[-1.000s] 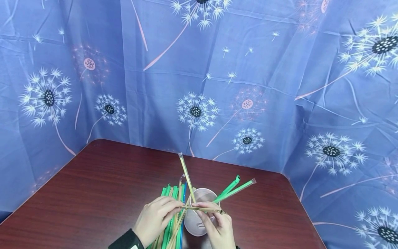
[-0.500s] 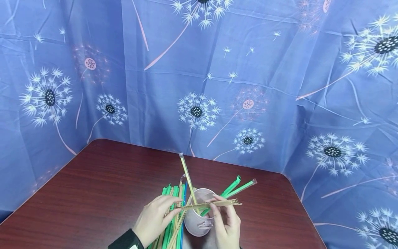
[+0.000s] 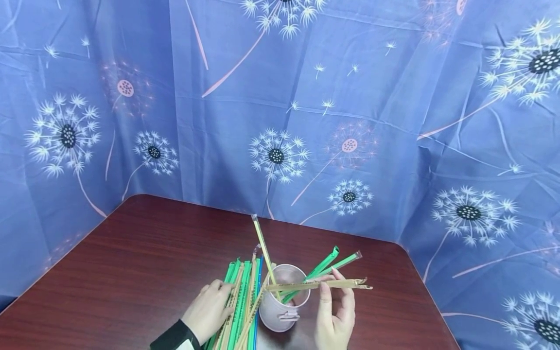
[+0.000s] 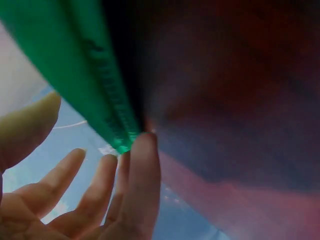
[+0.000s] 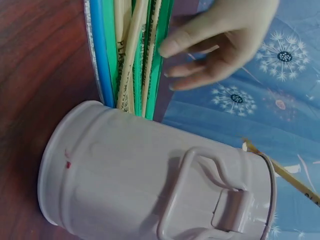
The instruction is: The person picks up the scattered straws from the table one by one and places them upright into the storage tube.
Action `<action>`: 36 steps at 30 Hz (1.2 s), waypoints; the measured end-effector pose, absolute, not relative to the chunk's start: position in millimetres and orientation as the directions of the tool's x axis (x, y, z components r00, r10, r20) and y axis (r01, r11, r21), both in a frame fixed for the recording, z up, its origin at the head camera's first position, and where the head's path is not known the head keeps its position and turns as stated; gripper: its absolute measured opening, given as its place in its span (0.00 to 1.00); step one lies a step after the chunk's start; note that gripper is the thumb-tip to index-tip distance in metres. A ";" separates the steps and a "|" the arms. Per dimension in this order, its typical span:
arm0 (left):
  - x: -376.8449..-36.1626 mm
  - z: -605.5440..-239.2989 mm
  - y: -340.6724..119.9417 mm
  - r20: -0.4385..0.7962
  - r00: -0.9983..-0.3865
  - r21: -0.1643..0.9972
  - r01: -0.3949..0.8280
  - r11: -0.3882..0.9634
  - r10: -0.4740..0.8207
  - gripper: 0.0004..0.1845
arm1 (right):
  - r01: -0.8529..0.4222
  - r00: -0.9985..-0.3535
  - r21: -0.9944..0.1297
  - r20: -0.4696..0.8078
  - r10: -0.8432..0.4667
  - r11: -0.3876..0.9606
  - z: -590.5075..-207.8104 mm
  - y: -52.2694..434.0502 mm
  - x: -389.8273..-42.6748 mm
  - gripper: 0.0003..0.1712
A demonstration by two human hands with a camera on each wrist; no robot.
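A tan, print-marked wrapped straw lies level over the pale pink can, pinched by the right hand at about 4 o'clock, while the left hand, fingers relaxed, seemingly rests on the straw pile at 9 o'clock.

- One pale pink cup is seen on one dark wooden table.
- Three wrapped straws are counted standing in it.
- One tan wrapped straw is held at 3 o'clock of the cup.
- A pile of straws lies at 9 o'clock; its number cannot be told.
- Two hands are seen.
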State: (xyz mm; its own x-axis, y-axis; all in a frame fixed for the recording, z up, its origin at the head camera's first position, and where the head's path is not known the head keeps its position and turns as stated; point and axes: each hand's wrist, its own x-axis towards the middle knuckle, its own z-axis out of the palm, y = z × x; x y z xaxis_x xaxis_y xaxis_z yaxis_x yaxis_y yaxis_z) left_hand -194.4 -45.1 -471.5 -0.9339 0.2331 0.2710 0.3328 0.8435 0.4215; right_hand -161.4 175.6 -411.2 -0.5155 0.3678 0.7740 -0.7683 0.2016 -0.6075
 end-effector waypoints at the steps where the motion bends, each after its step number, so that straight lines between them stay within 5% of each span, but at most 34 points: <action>1: -195.5 -472.7 -46.1 0.250 -0.940 0.425 0.321 0.846 0.231 0.24 | -0.767 -0.515 -0.612 0.767 0.383 0.194 -410.5 175.6 -161.0 0.17; 9: -203.7 -473.3 -50.6 0.109 -0.972 0.481 0.235 0.845 0.209 0.28 | -0.826 -0.424 -0.523 0.821 0.382 0.208 -411.3 179.0 -165.0 0.18; 31: -204.9 -472.8 -53.4 0.055 -0.988 0.543 0.150 0.826 0.143 0.33 | -0.623 -0.547 -0.614 0.785 0.291 0.485 -435.6 185.6 -176.0 0.20; 36: -205.6 -472.6 -55.0 0.005 -0.993 0.575 0.102 0.811 0.122 0.27 | -0.582 -0.566 -0.614 0.777 0.278 0.533 -439.6 187.1 -177.8 0.18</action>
